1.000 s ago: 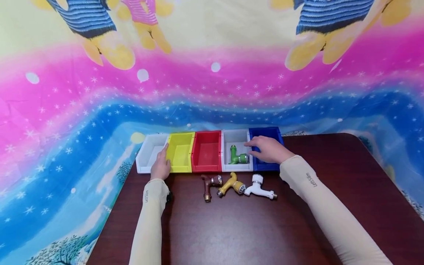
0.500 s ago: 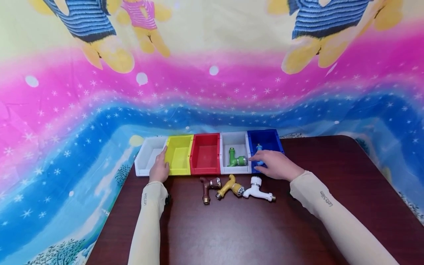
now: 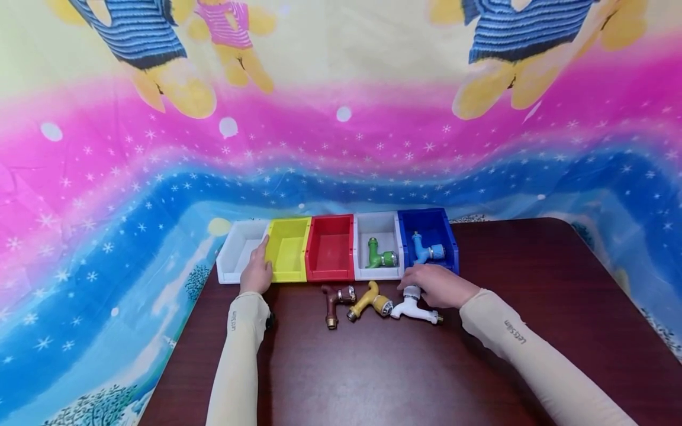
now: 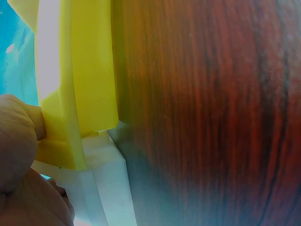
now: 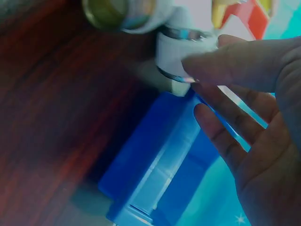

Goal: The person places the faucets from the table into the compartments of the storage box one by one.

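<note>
My left hand (image 3: 257,271) holds the wall where the left white bin (image 3: 242,248) meets the yellow bin (image 3: 288,251); in the left wrist view its fingers (image 4: 19,141) lie on both sides of the yellow rim (image 4: 70,127). My right hand (image 3: 439,285) is at the knob of the white tap (image 3: 415,310), below the blue bin (image 3: 453,251). In the right wrist view the thumb (image 5: 211,66) lies against the white knob (image 5: 171,56), other fingers loosely extended. A light-blue tap (image 3: 426,251) lies in the blue bin, a green tap (image 3: 380,257) in the right white bin (image 3: 378,225).
The red bin (image 3: 330,248) stands mid-row. On the brown table (image 3: 341,367) a dark brown tap (image 3: 334,303) and a yellow tap (image 3: 369,300) lie left of the white one. A patterned cloth (image 3: 319,142) hangs behind the bins.
My right hand has let go of the light-blue tap in the blue bin and moved down and towards me onto the white tap's knob. My left hand has stayed at the bin wall.
</note>
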{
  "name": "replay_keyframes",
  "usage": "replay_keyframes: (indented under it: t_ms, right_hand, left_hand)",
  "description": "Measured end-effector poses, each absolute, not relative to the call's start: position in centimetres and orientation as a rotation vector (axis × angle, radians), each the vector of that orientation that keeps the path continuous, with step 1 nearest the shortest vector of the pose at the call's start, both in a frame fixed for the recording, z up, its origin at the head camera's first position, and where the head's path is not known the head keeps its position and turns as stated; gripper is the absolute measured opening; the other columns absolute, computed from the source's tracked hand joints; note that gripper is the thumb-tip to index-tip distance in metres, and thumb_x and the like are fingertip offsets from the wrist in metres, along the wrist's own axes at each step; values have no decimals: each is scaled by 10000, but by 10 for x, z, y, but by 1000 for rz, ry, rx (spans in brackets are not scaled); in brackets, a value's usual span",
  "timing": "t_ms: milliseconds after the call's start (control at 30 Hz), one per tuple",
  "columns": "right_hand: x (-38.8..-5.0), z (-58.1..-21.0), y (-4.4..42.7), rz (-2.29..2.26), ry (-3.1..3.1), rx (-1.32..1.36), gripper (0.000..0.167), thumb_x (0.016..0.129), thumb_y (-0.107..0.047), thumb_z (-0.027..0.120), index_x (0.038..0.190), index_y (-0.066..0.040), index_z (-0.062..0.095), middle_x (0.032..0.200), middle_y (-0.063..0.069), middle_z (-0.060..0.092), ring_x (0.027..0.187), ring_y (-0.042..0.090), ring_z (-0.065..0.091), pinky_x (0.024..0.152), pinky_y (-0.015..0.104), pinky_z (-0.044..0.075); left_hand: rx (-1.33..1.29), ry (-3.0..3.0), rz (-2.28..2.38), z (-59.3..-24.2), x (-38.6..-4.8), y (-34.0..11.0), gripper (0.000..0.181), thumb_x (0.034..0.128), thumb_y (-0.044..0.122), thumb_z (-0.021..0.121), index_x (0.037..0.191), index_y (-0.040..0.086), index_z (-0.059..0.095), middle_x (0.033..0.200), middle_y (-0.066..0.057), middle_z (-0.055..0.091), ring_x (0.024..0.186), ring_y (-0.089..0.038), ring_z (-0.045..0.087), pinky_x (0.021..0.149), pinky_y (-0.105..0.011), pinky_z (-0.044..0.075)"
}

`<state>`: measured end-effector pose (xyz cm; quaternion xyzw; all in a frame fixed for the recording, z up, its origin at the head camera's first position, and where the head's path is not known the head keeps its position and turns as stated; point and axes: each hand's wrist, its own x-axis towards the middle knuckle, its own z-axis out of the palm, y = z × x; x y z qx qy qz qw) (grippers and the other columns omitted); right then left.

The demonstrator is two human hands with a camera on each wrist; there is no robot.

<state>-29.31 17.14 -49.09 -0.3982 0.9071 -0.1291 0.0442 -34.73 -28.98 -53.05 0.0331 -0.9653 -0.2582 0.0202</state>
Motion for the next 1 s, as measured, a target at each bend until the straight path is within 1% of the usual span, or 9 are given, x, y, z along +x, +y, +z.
replay_keyframes:
  t_ms: [100, 233, 300, 467, 533, 567, 667, 867, 1000]
  right_hand:
    - [-293, -498, 169, -375, 2757, -1237, 509, 799, 203, 663, 1122, -160, 815, 1111, -17, 734, 1052, 183, 663, 912, 400, 594]
    - [-294, -503, 167, -296, 2780, -1307, 392, 802, 113, 786, 1058, -180, 829, 1056, -36, 731, 986, 157, 629, 855, 353, 589]
    - [-295, -504, 166, -252, 2800, -1335, 347, 803, 72, 818, 1032, -189, 833, 1027, -44, 729, 960, 147, 621, 833, 339, 584]
    - [-298, -506, 166, -195, 2824, -1381, 313, 815, 60, 813, 987, -201, 830, 971, -53, 714, 918, 133, 609, 800, 321, 573]
    - [-298, -506, 167, -184, 2821, -1382, 300, 810, 49, 824, 977, -200, 826, 955, -59, 704, 902, 125, 598, 783, 313, 567]
    - [-298, -506, 167, -184, 2820, -1381, 288, 808, 37, 833, 973, -199, 825, 951, -61, 700, 896, 122, 594, 778, 311, 565]
    - [-297, -504, 168, -193, 2804, -1373, 267, 810, 18, 842, 979, -188, 820, 961, -58, 702, 910, 125, 600, 792, 319, 570]
    - [-293, -493, 170, -256, 2793, -1311, 297, 798, 9, 855, 1028, -175, 815, 1020, -35, 744, 978, 162, 668, 870, 382, 602]
    - [-292, -486, 172, -319, 2809, -1264, 299, 804, -37, 865, 1068, -166, 811, 1039, -22, 756, 988, 174, 685, 872, 404, 604]
  left_hand:
    - [103, -2993, -784, -530, -346, -290, 708, 1094, 109, 422, 1689, 244, 62, 1640, -242, 299, 1153, -484, 618, 1003, -611, 504]
    - [96, -2984, -785, -530, -345, -289, 709, 1091, 97, 423, 1689, 240, 69, 1634, -254, 302, 1077, -481, 639, 962, -607, 516]
    - [86, -2978, -791, -530, -345, -288, 710, 1089, 93, 422, 1689, 235, 71, 1634, -258, 301, 1066, -481, 640, 953, -607, 517]
    - [89, -2968, -786, -529, -346, -286, 709, 1086, 91, 428, 1689, 233, 82, 1629, -248, 315, 1170, -479, 608, 1006, -610, 498]
    - [86, -2971, -784, -529, -346, -286, 710, 1085, 90, 424, 1689, 227, 76, 1629, -255, 314, 1169, -482, 607, 1008, -613, 496]
    - [85, -2975, -782, -529, -346, -286, 711, 1086, 91, 420, 1689, 228, 69, 1629, -257, 311, 1141, -483, 617, 994, -614, 501]
    - [93, -2982, -774, -529, -347, -287, 713, 1087, 98, 420, 1689, 240, 65, 1632, -252, 311, 1129, -481, 622, 987, -610, 506]
    - [96, -2984, -785, -529, -346, -288, 712, 1088, 96, 422, 1689, 240, 69, 1632, -250, 311, 1184, -485, 601, 1005, -614, 499]
    - [95, -2988, -784, -528, -345, -287, 711, 1088, 97, 427, 1689, 235, 73, 1632, -246, 311, 1193, -483, 598, 1004, -613, 499]
